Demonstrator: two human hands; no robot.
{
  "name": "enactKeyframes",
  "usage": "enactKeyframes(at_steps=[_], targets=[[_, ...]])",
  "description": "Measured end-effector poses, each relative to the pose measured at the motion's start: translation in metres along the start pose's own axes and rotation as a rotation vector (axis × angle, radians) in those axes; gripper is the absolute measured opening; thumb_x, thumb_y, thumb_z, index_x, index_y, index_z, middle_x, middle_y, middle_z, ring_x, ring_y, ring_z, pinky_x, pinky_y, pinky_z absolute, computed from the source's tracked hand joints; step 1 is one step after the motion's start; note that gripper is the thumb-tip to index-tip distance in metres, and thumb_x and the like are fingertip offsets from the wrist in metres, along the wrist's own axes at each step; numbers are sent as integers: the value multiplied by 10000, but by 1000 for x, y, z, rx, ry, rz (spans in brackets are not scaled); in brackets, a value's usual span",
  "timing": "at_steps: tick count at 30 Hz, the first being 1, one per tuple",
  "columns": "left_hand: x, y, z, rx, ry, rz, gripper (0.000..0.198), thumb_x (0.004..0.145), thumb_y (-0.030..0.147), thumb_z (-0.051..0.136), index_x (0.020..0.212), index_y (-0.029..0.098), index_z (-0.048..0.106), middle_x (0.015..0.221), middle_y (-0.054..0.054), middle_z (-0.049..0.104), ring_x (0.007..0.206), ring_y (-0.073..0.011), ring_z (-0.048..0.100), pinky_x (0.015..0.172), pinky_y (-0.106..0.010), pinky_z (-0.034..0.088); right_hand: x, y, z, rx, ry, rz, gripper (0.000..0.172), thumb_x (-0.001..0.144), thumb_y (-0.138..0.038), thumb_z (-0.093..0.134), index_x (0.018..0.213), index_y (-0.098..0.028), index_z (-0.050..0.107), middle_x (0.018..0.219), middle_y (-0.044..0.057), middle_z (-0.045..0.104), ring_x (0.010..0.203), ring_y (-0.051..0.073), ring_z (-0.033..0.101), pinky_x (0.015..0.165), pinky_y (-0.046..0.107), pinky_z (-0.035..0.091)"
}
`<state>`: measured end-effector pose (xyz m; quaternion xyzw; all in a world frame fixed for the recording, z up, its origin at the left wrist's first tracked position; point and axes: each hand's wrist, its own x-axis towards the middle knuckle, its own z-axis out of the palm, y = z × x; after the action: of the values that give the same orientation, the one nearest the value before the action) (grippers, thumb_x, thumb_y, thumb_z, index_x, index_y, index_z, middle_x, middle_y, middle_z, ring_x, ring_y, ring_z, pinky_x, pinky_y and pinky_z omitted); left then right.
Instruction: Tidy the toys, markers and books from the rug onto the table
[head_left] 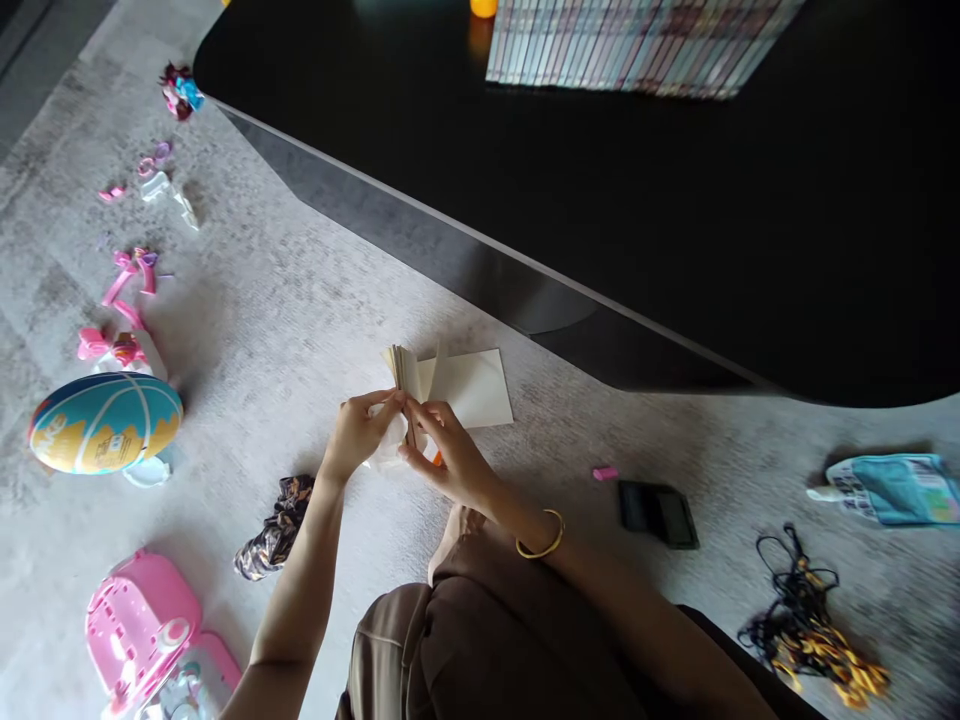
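Note:
Low over the floor, a small book [406, 368] stands partly open with its pages fanned upright. One flat cream sheet or cover [476, 388] spreads to its right; I cannot tell whether it is joined to the book. My left hand [361, 432] pinches the pages from the left side, thumb and forefinger closed. From the right, my right hand [450, 455] has its fingers on the same pages, its fingertips meeting those of the left. Something whitish and see-through lies under the hands, with a small orange bit [437, 458] beside the right fingers.
A black table [525, 190] carries a row of books [637, 45]. Around me on the floor lie a ball [105, 422], pink toys [142, 620], a patterned cloth [276, 530], a dark phone-like object [658, 514], a blue pouch [892, 488] and tangled cords [814, 620].

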<state>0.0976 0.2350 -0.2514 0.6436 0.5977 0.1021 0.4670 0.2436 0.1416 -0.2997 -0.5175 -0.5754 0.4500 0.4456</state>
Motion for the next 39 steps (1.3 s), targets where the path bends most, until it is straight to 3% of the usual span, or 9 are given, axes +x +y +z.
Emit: enactKeyframes(at_steps=[6, 10, 16, 23, 29, 34, 39], targets=[[-3, -5, 3, -10, 61, -11, 487, 841, 560, 584, 1039, 151, 760, 972, -58, 770, 922, -246, 710, 749, -262, 541, 2, 16, 1, 242, -14, 131, 687, 896, -407, 624, 1508, -350, 316, 1179, 73, 454, 1012, 182, 551, 964, 418, 520], [-5, -7, 7, 42, 119, -6, 453, 843, 547, 588, 1046, 179, 757, 972, -58, 770, 921, -243, 713, 778, -279, 542, 3, 24, 1, 411, -27, 160, 677, 876, -376, 653, 1483, -389, 352, 1167, 44, 447, 940, 146, 562, 926, 394, 541], [-7, -2, 5, 125, 116, 19, 417, 849, 511, 589, 1088, 202, 734, 982, -58, 768, 917, -239, 717, 802, -293, 545, 4, 32, 5, 556, -55, 182, 725, 831, -348, 708, 1471, -393, 369, 1150, 31, 460, 928, 135, 574, 909, 383, 552], [-10, 6, 0, 231, 156, 84, 368, 848, 380, 604, 1183, 246, 674, 1105, -35, 742, 1050, -229, 688, 930, -333, 520, 8, 33, 8, 575, -73, 183, 746, 820, -366, 718, 1474, -390, 361, 1144, 31, 446, 922, 135, 579, 877, 373, 560], [-11, -2, -5, 230, 170, 79, 391, 859, 444, 605, 1185, 235, 661, 1113, -52, 734, 1065, -223, 679, 932, -338, 523, 8, 31, 5, 512, -96, 179, 731, 825, -367, 702, 1471, -355, 360, 1146, 41, 473, 919, 142, 578, 899, 397, 551], [-12, -9, -3, 253, 156, 88, 370, 879, 449, 576, 1175, 242, 661, 1102, -52, 737, 1063, -231, 680, 926, -341, 524, 11, 25, 1, 414, -93, 128, 731, 827, -267, 662, 1474, -322, 326, 1143, 44, 512, 892, 128, 595, 905, 383, 552], [-11, -17, 0, 450, 274, 50, 381, 856, 367, 596, 1210, 238, 650, 1171, -90, 709, 1109, -282, 657, 985, -410, 503, 16, 20, -9, 383, -137, 85, 822, 795, -210, 654, 1503, -331, 255, 1162, 44, 520, 905, 135, 600, 880, 372, 574]])
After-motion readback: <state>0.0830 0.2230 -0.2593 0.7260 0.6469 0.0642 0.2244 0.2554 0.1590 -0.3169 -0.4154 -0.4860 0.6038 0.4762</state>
